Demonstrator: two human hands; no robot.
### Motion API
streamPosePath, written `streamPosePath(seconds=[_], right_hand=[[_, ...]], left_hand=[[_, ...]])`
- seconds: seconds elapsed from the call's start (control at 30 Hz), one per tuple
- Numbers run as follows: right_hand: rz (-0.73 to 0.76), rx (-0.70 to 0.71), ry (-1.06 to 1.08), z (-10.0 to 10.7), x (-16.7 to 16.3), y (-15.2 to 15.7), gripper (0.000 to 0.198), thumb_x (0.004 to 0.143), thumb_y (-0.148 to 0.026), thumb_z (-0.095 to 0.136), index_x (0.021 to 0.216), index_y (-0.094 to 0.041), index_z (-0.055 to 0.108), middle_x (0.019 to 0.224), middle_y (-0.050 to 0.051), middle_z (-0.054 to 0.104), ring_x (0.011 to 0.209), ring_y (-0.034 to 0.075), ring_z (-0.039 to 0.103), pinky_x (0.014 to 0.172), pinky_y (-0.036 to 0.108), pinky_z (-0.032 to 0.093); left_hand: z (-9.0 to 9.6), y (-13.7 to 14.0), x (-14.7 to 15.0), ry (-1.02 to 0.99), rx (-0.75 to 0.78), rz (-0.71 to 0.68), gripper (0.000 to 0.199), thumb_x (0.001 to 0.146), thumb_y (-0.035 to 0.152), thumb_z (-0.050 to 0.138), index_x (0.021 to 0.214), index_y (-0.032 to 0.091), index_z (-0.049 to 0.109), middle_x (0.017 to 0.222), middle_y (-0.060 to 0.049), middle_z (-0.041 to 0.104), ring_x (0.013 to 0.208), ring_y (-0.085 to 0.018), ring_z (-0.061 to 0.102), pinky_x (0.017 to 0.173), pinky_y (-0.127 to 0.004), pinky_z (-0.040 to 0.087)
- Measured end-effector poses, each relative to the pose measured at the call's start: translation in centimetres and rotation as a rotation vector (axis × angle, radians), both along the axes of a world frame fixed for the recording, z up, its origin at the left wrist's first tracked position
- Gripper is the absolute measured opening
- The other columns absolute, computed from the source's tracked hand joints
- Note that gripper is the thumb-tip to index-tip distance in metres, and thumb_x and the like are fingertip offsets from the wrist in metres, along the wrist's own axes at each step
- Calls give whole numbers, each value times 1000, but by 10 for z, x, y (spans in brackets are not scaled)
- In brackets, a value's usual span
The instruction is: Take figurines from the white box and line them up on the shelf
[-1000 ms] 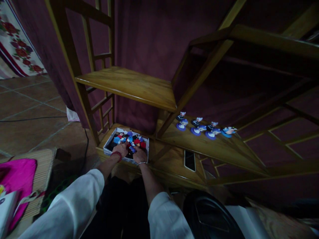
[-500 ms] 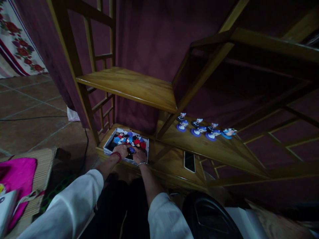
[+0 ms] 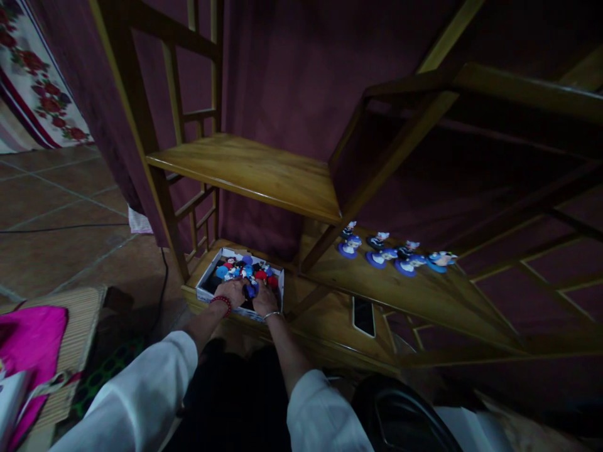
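A shallow white box (image 3: pixel 203 290) stands on the low wooden shelf, holding a jumble of small figurines in red, blue, black and white. Both my hands reach inside its near side. My left hand (image 3: pixel 230 292), with a red bead bracelet at the wrist, has its fingers curled down among the pieces; what they grip is hidden. Close against it, my right hand (image 3: pixel 264 301), wearing a silver bangle, is closed at a figurine with a blue-purple top (image 3: pixel 252 290). That figurine shows between the two hands, its lower part dark and unclear.
Several figurines on round bases, among them a purple-haired one (image 3: pixel 349 246) and a light-blue one (image 3: pixel 441 260), stand in rows on the raised shelf (image 3: pixel 325 267). A phone (image 3: pixel 363 316) lies on the lower board. Above the box juts another shelf (image 3: pixel 249 172). A black chair-like object (image 3: pixel 400 414) is at lower right.
My fingers have drawn in around the blue-purple figurine, the left ones more curled than before. The whole view has shifted slightly, with the shelves lower and further right.
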State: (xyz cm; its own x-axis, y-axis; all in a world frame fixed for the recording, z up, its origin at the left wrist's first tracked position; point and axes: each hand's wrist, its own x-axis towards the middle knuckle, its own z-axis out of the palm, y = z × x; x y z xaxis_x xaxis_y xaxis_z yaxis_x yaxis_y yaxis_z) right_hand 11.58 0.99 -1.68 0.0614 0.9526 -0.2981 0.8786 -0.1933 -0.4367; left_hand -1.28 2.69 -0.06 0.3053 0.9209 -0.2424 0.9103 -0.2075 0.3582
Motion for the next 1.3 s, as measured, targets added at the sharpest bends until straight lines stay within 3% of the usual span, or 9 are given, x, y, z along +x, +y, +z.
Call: streamPosePath(seconds=[0.17,0.33,0.53,0.9,1.07,1.3], right_hand=[[60,46,97,-4,1,6,62,69,-4,42,128,-22,35,129,6,43,119,17,37,96,27,30],[6,-9,252,-8,7,11,62,68,-3,43,126,-24,40,114,3,57,103,16,52,88,24,38],[-64,-13,381,-16,11,12,62,64,1,43,121,-24,47,110,0,59,97,12,56,83,19,41],[-59,113,327,-12,9,6,48,71,-4,43,112,-27,55,109,-4,60,104,12,52,91,20,36],[-30,97,306,-12,8,7,48,70,-2,40,113,-21,53,113,1,58,105,12,51,92,20,35],[-2,68,322,-14,8,9,54,67,2,42,114,-24,49,112,0,58,101,10,53,87,18,37]], left_hand=[[0,1,0,39,-8,-29,38,75,23,40,111,29,50,99,-5,63,94,-23,57,78,-34,44],[2,0,0,54,-2,-53,42,73,20,41,114,28,48,99,-6,63,95,-23,56,80,-35,43],[5,0,1,44,-7,-42,41,75,23,41,115,30,48,102,-5,62,96,-22,56,82,-34,42],[3,0,2,51,-8,-33,46,72,20,41,116,31,46,102,-6,62,93,-23,57,79,-36,43],[6,-1,1,46,-2,-38,43,73,20,40,114,30,48,104,-6,62,96,-23,56,81,-35,42],[5,0,2,38,0,-38,44,73,21,41,116,30,46,106,-5,61,99,-23,55,81,-35,42]])
